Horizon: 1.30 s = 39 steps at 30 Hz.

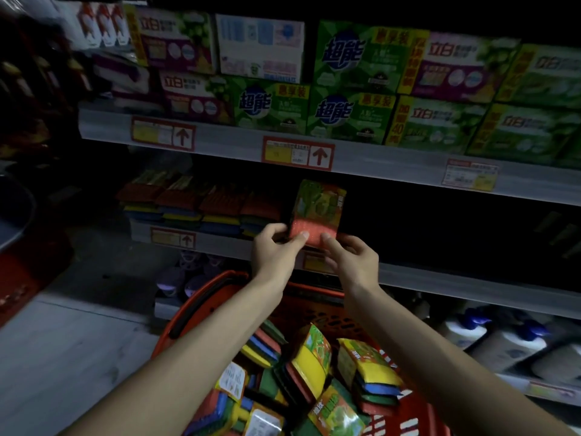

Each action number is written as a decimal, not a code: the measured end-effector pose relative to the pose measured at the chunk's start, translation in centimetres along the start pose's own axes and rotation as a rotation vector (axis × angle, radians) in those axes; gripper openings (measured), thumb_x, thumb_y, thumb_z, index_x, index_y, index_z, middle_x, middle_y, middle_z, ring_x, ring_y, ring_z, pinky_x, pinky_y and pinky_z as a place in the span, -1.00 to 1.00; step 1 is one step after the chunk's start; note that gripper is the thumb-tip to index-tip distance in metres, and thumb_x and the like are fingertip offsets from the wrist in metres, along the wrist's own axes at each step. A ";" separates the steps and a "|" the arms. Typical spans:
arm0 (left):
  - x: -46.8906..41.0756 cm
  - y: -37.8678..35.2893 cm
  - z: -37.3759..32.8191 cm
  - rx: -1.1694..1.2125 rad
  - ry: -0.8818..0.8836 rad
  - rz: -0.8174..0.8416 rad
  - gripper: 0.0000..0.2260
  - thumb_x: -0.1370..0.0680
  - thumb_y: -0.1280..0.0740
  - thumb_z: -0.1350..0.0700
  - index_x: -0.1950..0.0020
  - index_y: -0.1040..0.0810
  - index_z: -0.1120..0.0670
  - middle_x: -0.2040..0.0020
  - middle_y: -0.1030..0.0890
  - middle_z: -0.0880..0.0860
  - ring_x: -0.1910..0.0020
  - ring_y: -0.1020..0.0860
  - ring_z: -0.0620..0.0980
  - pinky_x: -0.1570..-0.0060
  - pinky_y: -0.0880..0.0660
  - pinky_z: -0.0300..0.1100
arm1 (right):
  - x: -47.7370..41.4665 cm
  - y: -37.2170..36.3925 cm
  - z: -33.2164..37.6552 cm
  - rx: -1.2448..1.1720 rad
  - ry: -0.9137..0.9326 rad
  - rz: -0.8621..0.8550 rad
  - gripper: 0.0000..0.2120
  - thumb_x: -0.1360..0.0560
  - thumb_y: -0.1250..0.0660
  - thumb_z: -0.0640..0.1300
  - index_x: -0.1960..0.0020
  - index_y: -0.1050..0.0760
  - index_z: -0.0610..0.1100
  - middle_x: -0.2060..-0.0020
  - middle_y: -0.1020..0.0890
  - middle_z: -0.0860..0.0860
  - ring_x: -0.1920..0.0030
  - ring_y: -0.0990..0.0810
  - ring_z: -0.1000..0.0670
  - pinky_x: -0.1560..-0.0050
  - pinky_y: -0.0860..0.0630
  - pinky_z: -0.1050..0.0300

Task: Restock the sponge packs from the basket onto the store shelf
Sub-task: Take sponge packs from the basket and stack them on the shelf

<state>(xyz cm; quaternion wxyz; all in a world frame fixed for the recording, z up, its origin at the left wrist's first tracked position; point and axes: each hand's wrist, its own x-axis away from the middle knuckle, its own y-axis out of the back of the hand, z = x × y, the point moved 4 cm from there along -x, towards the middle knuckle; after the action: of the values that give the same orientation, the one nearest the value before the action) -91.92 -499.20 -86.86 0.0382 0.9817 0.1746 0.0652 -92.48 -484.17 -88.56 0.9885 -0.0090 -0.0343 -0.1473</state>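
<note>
Both hands are holding one sponge pack (317, 212) upright at the shelf (440, 275) edge, left hand (276, 250) pinching its bottom left corner, right hand (352, 256) gripping the bottom right. It's sitting just beside the stacked packs (201, 206) already there. The red basket (201, 303) below is holding loads more packs (314, 372).

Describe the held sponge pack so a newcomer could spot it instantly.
Find the middle shelf below the green boxes. At its front edge, right of the stacked sponge packs, the left hand and right hand pinch one sponge pack by its bottom. It alone stands upright, red sponge and green-orange label facing the camera, while its neighbours lie flat.
</note>
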 end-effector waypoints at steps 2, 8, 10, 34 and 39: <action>-0.5 -0.1 0.3 -0.010 -0.007 -0.011 -0.70 -0.52 -0.51 -0.03 -0.20 -0.56 -0.01 0.02 -0.62 -0.10 0.05 -0.58 -0.18 0.17 -0.46 -0.26 | -0.6 -0.5 -0.6 0.025 0.006 -0.021 -0.71 -0.51 -0.52 0.03 -0.14 -0.57 -0.06 0.06 -0.65 0.14 0.04 -0.67 0.08 -0.23 -0.62 -0.07; -1.5 -0.9 1.6 0.033 0.044 0.008 -0.58 -0.62 -0.41 0.06 -0.47 -0.48 0.06 0.08 -0.58 -0.16 0.18 -0.51 -0.23 0.18 -0.43 -0.25 | -2.4 -1.0 -1.5 0.103 0.019 -0.117 -0.70 -0.50 -0.51 0.05 -0.18 -0.59 -0.01 0.06 -0.64 0.17 -0.03 -0.69 -0.03 -0.18 -0.63 -0.16; -1.6 -1.1 2.1 0.053 0.050 0.014 -0.57 -0.64 -0.37 0.11 -0.51 -0.44 0.08 0.18 -0.45 -0.24 0.26 -0.40 -0.34 0.11 -0.41 -0.22 | -2.8 -0.9 -1.5 0.147 0.042 -0.133 -0.64 -0.50 -0.51 0.06 -0.24 -0.61 -0.04 0.00 -0.68 0.08 -0.04 -0.69 -0.04 -0.15 -0.64 -0.17; -2.9 0.2 2.7 0.088 0.134 -0.088 -0.88 -0.66 -0.27 0.20 -0.18 -0.52 0.10 0.14 -0.57 0.02 0.15 -0.56 0.01 0.09 -0.55 -0.06 | -3.2 -0.7 -1.0 0.324 0.013 -0.017 -0.72 -0.56 -0.42 -0.17 -0.26 -0.55 -0.10 0.08 -0.65 0.03 0.11 -0.67 -0.01 -0.06 -0.68 -0.15; -3.6 1.0 3.5 0.289 0.285 -0.154 -0.95 -0.67 -0.28 0.20 -0.05 -0.53 0.11 0.06 -0.63 0.04 0.08 -0.67 -0.01 0.13 -0.58 -0.10 | -2.6 -0.5 -2.1 0.178 -0.073 -0.081 -0.88 -0.59 -0.41 -0.13 0.01 -0.45 -0.04 0.12 -0.66 -0.07 0.08 -0.67 -0.08 -0.08 -0.65 -0.11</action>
<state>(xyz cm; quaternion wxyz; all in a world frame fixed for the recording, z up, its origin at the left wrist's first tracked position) -94.45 -501.61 -90.63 -0.1234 0.9416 0.2602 0.1747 -95.01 -483.97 -90.79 0.9767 0.0746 -0.0838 -0.1831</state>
